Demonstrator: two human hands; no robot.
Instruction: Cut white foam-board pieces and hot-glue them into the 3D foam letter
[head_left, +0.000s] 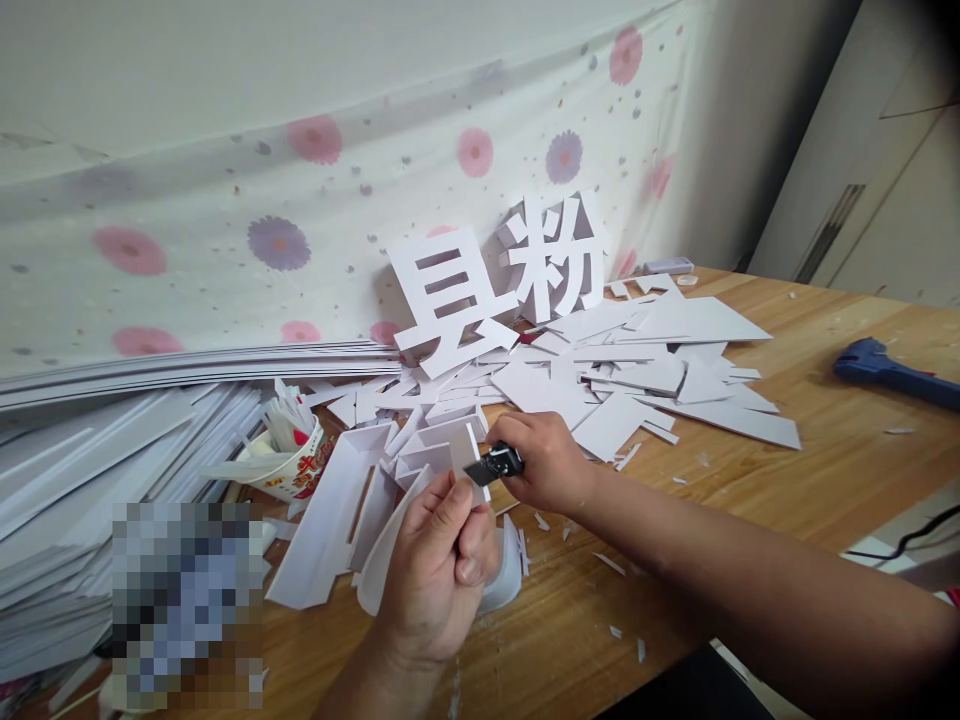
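Observation:
Near the middle of the view, my left hand (441,555) pinches a small white board piece (463,448) between thumb and fingers. My right hand (551,462) is wrapped around a black utility knife (496,465). Its blade lies against or just in front of the piece, close to my left thumb; I cannot tell whether it cuts in. Behind and below my left hand rests a white three-dimensional letter structure (334,525) with raised walls, partly hidden by the hand.
Two white built-up characters (450,300) lean against the flowered wall cloth (279,243). White offcuts (637,370) cover the table (757,500) behind my right hand. A paper cup (289,470) of strips and stacked white strips (67,480) stand left. A blue glue gun (892,372) lies right.

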